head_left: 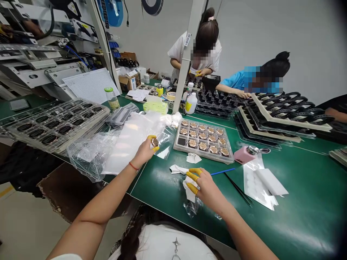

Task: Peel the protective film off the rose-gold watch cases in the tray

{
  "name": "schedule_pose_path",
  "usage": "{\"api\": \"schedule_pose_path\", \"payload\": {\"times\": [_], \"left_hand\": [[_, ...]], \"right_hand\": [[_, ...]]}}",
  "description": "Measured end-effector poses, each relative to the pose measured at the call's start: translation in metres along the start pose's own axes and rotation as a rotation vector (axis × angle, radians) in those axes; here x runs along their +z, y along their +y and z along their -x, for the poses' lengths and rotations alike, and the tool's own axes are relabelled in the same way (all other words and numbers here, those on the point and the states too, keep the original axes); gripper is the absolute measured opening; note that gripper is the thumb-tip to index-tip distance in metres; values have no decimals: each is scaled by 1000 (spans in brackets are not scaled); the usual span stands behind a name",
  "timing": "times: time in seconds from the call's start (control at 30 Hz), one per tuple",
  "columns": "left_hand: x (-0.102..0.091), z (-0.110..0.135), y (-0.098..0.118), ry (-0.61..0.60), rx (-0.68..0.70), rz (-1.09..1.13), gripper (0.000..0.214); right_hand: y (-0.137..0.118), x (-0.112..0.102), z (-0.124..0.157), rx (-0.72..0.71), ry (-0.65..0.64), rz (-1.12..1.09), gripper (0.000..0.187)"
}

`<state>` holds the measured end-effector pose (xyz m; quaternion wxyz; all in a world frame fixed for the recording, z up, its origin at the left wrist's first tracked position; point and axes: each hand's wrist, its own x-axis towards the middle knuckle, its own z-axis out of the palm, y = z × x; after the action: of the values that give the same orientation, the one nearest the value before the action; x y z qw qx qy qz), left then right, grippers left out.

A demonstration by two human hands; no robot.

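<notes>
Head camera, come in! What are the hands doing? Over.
Left hand pinches round gold part over plastic bag. Right hand rests on white wipe. Tray of gold parts beyond. Over.

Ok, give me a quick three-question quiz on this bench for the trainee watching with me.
1. True or false: the left hand holds a small round part.
2. What does the right hand rest on? A) a white wipe B) a tape roll C) black tweezers
3. Fill in: the bottle standing just right of the tray of round parts is ____ in colour.

Key: 1 true; 2 A; 3 pink.
</notes>
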<state>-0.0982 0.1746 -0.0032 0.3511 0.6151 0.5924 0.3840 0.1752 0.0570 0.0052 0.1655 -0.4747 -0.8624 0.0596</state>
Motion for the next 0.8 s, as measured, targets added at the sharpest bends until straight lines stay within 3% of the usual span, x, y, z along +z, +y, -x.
{"api": "schedule_pose_path", "payload": {"times": [0.2, 0.3, 0.43, 0.53, 0.6, 0.7, 0.8], "left_hand": [[30, -42, -1, -97, 0, 115, 42], [30, -37, 11, -100, 21, 226, 44], [14, 15, 28, -130, 29, 373, 50], [7, 69, 28, -363, -87, 581, 55], [7, 94, 23, -451, -185, 666, 52], [10, 99, 14, -314, -200, 750, 53], [17, 77, 7, -103, -141, 807, 58]], "right_hand": [[-11, 19, -35, -35, -59, -192, 24], [-6, 38, -48, 110, 3, -420, 30], [-4, 52, -64, 481, 179, -960, 55], [-13, 45, -73, 694, 104, -1411, 57], [-23, 38, -72, 739, 92, -1545, 63], [-39, 31, -57, 675, 85, -1558, 73], [-55, 34, -27, 557, -34, -1542, 74]]}}
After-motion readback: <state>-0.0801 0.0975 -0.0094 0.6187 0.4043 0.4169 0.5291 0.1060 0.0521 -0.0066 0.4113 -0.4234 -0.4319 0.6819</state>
